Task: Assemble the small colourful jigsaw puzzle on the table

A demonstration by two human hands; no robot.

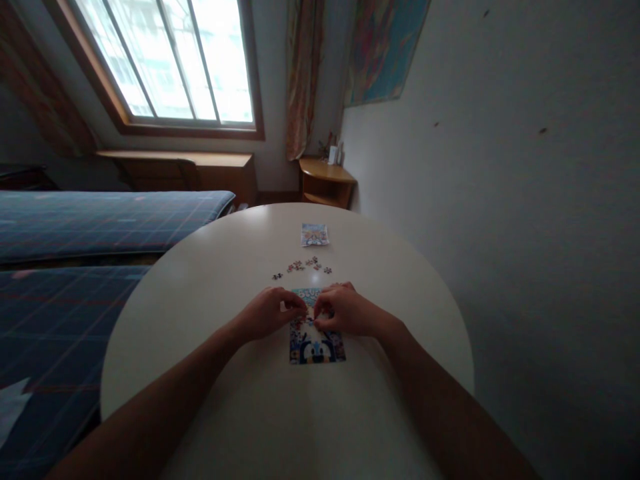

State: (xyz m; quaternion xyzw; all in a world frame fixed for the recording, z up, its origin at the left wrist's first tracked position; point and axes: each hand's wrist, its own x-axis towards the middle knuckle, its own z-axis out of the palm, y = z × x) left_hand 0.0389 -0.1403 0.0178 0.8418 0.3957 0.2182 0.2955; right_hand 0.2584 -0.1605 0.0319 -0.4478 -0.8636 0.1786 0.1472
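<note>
A partly assembled jigsaw puzzle [317, 351] with a blue cartoon face lies flat on the round white table [200, 280]. Over its left upper part, my left hand [273, 312] has thumb and fingertips pinched together at the puzzle's middle. My right hand [347, 310] is closed in a pinch over the right side, its fingertips close to those of the left. Whatever sits between the fingers is too small to make out. Just beyond the hands, several loose puzzle pieces [299, 265] are scattered in a rough arc.
Farther back on the table lies a small printed picture packet [315, 235]. A bed with plaid covers [100, 223] stands along the left. To the right rises a bare wall [500, 233]. A corner shelf [327, 172] and a desk [200, 160] are beyond the table, below the window.
</note>
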